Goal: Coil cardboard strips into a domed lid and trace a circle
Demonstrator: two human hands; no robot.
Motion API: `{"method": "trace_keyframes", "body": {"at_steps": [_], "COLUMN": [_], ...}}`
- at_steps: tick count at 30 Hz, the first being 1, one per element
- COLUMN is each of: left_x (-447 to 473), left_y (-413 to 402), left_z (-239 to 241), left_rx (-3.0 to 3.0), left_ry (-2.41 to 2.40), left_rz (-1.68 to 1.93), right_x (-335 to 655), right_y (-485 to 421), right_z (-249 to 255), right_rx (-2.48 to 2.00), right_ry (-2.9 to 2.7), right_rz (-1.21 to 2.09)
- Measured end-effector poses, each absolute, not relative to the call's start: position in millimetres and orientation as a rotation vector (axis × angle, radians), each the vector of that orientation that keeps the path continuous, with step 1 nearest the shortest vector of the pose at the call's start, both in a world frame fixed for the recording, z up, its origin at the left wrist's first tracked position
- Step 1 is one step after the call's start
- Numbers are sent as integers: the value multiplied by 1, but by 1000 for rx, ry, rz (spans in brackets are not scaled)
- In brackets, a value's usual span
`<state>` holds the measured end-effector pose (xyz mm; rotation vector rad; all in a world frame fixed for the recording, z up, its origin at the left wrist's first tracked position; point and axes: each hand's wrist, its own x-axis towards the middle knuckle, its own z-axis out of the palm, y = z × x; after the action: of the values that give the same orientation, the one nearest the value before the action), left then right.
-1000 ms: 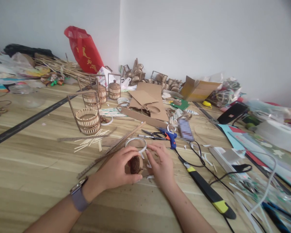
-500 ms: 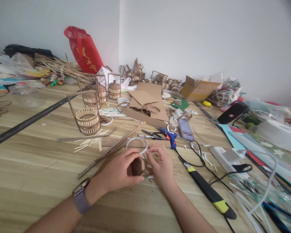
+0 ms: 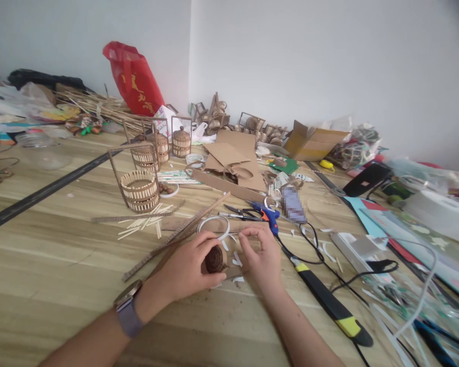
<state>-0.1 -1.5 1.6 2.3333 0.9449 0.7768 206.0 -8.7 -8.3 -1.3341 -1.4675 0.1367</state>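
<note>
My left hand (image 3: pixel 185 266) is curved around a small dark-brown coiled roll (image 3: pixel 214 260), its spiral end facing up, thumb at the near side. Just beyond the left fingertips is a thin white ring (image 3: pixel 227 229) that looks like a roll of tape; whether the fingers grip it too is hard to tell. To the right, my right hand (image 3: pixel 263 257) is closed in a pinch near the ring. A thin line runs from those fingertips towards the ring, too fine to name. White paper scraps (image 3: pixel 237 259) lie between the hands.
A blue glue gun (image 3: pixel 270 216) and scissors (image 3: pixel 237 210) lie beyond my hands. At right are a black-and-yellow utility knife (image 3: pixel 329 300) and a power strip (image 3: pixel 361 255). Small slatted baskets (image 3: pixel 139 192), light sticks (image 3: pixel 147 221) and cardboard (image 3: pixel 233 148) stand or lie farther back.
My right hand has moved a little to the right, away from the left hand and the ring. The ring and coiled roll have shifted slightly left.
</note>
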Motion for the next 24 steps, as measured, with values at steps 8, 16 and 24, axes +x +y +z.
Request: {"method": "trace_keyframes", "body": {"at_steps": [8,16,24], "left_x": [2,3,3], "left_y": [-2,-6,-10], "left_z": [-1,-5,-10], "left_rx": [2399,2482,2544], "left_ry": [978,966,991], "left_rz": [803,709,658], "right_x": [217,209,208], "right_y": [-1,-10,-17], "right_z": [-19,-17,-9], "right_rx": [-1397,-1313,-1382], "right_ry": [-1291,-1746,-1949], "right_rz": [287,-39,-307]}}
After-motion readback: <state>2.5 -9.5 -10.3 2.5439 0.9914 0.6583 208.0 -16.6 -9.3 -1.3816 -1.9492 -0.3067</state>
